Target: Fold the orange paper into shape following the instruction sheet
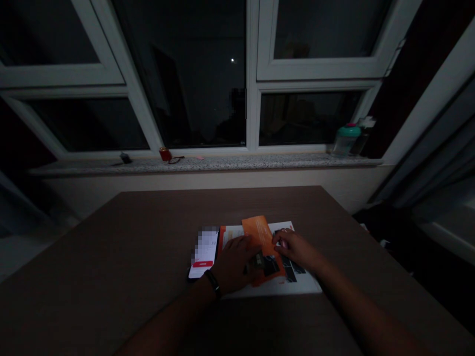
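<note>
The left hand (233, 264) lies flat, fingers open, on an orange leaflet (261, 237) atop a white brochure (300, 283), mid-way across the brown table (222, 212) — the right hand (293, 247) curls its fingers at the leaflet's edge, grip unclear. A careless push could slide the papers into the lit smartphone (203, 252) just beside them.

Light: dim overall, faint on the worktop (156, 222)
Brightest: phone screen (204, 259), near 6 o'clock
Shadows: deep toward 7 and 4 o'clock
Distortion: window frame (139, 94) bends toward the edges
Blur: pixelated patch atop the screen
</note>
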`<state>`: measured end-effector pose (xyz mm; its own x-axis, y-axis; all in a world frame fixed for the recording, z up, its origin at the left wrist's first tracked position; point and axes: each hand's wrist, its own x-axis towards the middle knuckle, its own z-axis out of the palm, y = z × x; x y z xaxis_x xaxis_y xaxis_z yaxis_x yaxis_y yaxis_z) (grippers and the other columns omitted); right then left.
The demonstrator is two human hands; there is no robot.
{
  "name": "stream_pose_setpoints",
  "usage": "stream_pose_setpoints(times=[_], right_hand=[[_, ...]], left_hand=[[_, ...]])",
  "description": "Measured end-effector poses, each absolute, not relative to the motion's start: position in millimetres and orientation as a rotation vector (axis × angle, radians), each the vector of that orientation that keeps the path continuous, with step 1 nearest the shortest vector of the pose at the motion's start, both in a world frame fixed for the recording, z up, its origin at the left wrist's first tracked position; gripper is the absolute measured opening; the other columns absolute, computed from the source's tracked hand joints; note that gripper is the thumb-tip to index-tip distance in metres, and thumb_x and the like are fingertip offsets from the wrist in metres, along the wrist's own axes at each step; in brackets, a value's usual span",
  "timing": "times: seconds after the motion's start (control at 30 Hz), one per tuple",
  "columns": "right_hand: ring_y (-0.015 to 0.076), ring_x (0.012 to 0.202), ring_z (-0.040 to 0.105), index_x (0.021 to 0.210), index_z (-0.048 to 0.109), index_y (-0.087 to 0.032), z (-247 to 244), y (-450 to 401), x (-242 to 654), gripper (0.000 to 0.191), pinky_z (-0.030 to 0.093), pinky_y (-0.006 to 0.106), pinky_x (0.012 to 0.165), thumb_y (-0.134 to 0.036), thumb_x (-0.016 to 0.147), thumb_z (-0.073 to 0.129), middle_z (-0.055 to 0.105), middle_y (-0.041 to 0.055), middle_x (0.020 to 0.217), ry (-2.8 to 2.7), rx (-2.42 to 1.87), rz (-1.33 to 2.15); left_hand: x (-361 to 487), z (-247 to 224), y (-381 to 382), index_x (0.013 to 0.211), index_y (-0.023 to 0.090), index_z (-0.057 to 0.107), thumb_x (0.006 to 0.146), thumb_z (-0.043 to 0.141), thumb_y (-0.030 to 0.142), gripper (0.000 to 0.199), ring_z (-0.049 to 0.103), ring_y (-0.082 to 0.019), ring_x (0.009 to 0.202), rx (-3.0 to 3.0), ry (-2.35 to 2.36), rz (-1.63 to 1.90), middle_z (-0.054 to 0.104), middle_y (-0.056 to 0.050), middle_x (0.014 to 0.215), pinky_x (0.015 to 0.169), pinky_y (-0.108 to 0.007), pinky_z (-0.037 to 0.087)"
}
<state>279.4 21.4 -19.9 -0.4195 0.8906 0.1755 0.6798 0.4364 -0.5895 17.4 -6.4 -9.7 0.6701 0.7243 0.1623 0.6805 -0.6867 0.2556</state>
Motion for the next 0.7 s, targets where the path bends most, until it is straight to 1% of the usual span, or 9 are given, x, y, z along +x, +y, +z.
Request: stream_pose_setpoints(times=[0.1, 0.2, 0.3, 0.43, 0.7], right_hand=[[0.0201, 0.089, 0.058, 0.093, 0.067, -0.021, -18.0, 21.9, 279.0, 0.012, 0.043, 0.031, 0.081, -0.017, 0.084, 0.062, 0.063, 0.0041, 0.092, -2.212, -1.336, 0.603], [0.0202, 0.089, 0.058, 0.092, 0.067, -0.021, -18.7, 23.1, 278.7, 0.012, 0.042, 0.031, 0.08, -0.016, 0.083, 0.062, 0.063, 0.0037, 0.091, -2.194, -1.354, 0.589], [0.0198, 0.088, 0.057, 0.093, 0.068, -0.021, -22.5, 25.4, 279.6, 0.013, 0.042, 0.03, 0.079, -0.016, 0.082, 0.063, 0.062, 0.0031, 0.09, -2.189, -1.365, 0.573], [0.0202, 0.089, 0.057, 0.091, 0.068, -0.021, -25.5, 27.0, 280.9, 0.011, 0.042, 0.031, 0.081, -0.015, 0.082, 0.065, 0.063, 0.0032, 0.09, -2.182, -1.358, 0.575], [0.0207, 0.093, 0.058, 0.092, 0.067, -0.021, -23.9, 25.8, 281.7, 0.013, 0.042, 0.032, 0.084, -0.014, 0.083, 0.062, 0.064, 0.0041, 0.094, -2.207, -1.308, 0.585]], left_hand=[[17.5, -10.2, -6.8, 0.141, 0.028, 0.045, 0.086, 0.06, 0.059, 0.065, 0.035, -0.037, 0.136, 2.713, 1.146, 0.379, 0.037, -0.012, 0.15, 0.111, -0.054, 0.029], [17.4, -11.4, -6.4, 0.142, 0.024, 0.042, 0.083, 0.064, 0.058, 0.072, 0.035, -0.035, 0.136, 2.704, 1.131, 0.4, 0.039, -0.013, 0.149, 0.112, -0.052, 0.029], [17.3, -13.1, -5.1, 0.14, 0.025, 0.043, 0.08, 0.065, 0.062, 0.073, 0.036, -0.035, 0.135, 2.705, 1.113, 0.41, 0.04, -0.013, 0.148, 0.111, -0.052, 0.029], [18.1, -11.3, -5.5, 0.138, 0.025, 0.045, 0.079, 0.064, 0.066, 0.074, 0.037, -0.036, 0.134, 2.72, 1.122, 0.401, 0.04, -0.014, 0.147, 0.109, -0.054, 0.031], [19.8, -7.2, -6.9, 0.138, 0.027, 0.046, 0.078, 0.064, 0.068, 0.075, 0.037, -0.037, 0.133, 2.698, 1.129, 0.395, 0.041, -0.013, 0.146, 0.108, -0.055, 0.031]])
